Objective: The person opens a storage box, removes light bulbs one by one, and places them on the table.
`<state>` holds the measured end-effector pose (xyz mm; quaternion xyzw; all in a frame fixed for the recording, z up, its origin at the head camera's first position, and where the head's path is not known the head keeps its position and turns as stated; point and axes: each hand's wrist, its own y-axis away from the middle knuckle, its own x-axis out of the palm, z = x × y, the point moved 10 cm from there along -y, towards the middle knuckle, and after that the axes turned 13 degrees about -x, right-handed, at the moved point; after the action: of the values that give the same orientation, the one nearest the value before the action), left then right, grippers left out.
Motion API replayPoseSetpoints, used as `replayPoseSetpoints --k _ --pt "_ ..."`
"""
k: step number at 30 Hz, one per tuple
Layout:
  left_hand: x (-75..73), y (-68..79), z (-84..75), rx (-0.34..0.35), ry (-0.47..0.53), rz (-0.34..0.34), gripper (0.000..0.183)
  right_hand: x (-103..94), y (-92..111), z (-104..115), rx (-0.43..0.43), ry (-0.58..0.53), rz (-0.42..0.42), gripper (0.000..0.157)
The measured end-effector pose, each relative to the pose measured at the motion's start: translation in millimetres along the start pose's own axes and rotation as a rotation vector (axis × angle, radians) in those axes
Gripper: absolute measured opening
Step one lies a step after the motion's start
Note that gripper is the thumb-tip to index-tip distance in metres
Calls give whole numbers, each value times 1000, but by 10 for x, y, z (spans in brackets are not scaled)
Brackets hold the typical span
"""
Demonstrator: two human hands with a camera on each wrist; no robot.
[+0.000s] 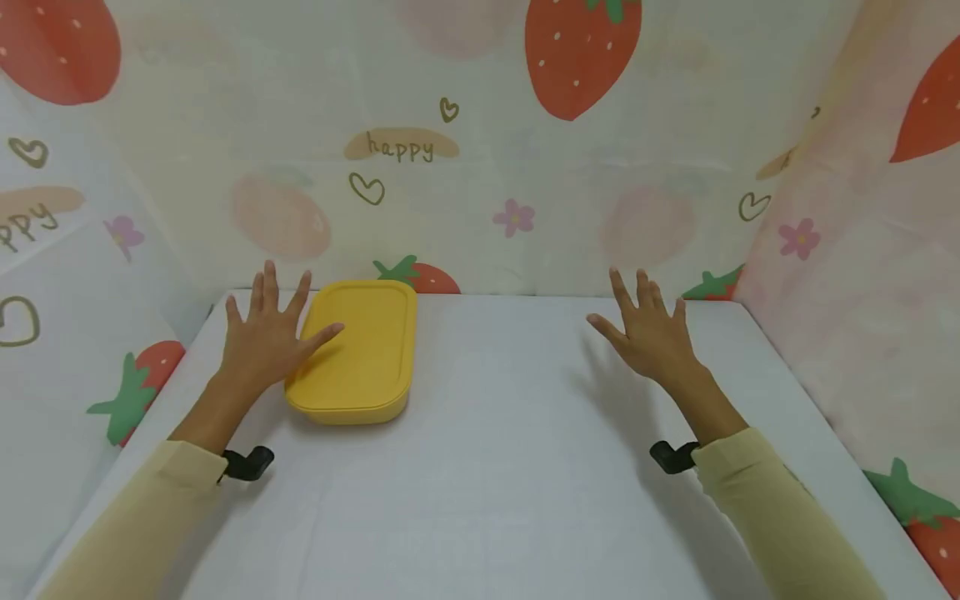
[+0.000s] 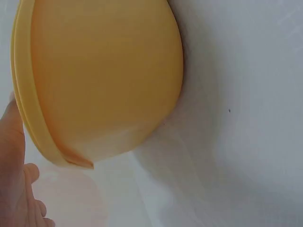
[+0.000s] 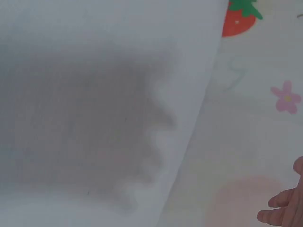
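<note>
A yellow lidded food container point(image 1: 367, 350) sits on the left half of the white table, its lid on. My left hand point(image 1: 264, 342) is spread beside it, the thumb reaching over the lid's left edge in the head view. In the left wrist view the container's side wall point(image 2: 109, 80) fills the upper left, with part of the left hand point(image 2: 14, 175) by the lid rim. Over the right half of the table my right hand point(image 1: 654, 337) hovers with fingers spread, holding nothing. Only some fingertips of it point(image 3: 281, 208) show in the right wrist view.
The white table point(image 1: 495, 483) is bordered at the back and both sides by fabric walls point(image 1: 480, 225) printed with strawberries, hearts and flowers. A black wrist strap piece point(image 1: 250, 463) is on the left wrist, another point(image 1: 673, 457) on the right. The right hand casts a shadow on the table.
</note>
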<state>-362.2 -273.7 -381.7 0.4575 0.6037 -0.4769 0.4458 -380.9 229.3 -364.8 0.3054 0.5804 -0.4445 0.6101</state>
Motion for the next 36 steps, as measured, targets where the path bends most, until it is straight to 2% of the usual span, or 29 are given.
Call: replayPoseSetpoints --k 6,12,17,22,28,36 --pt "28 8 195 -52 20 8 93 48 -113 310 -58 -11 -15 87" --pt "-36 48 394 -108 30 -55 75 96 -242 767 -137 -65 -53 80" --pt "-75 112 494 -139 89 -54 64 169 -323 1167 -184 -124 -89 72" --pt "-17 189 549 -167 133 -17 62 301 -422 1539 -199 -188 -93 62" --pt "103 249 590 -221 183 65 69 492 -524 1931 -203 -307 -82 50" --pt "172 308 578 -250 218 117 59 796 -598 2330 -217 -444 -55 43"
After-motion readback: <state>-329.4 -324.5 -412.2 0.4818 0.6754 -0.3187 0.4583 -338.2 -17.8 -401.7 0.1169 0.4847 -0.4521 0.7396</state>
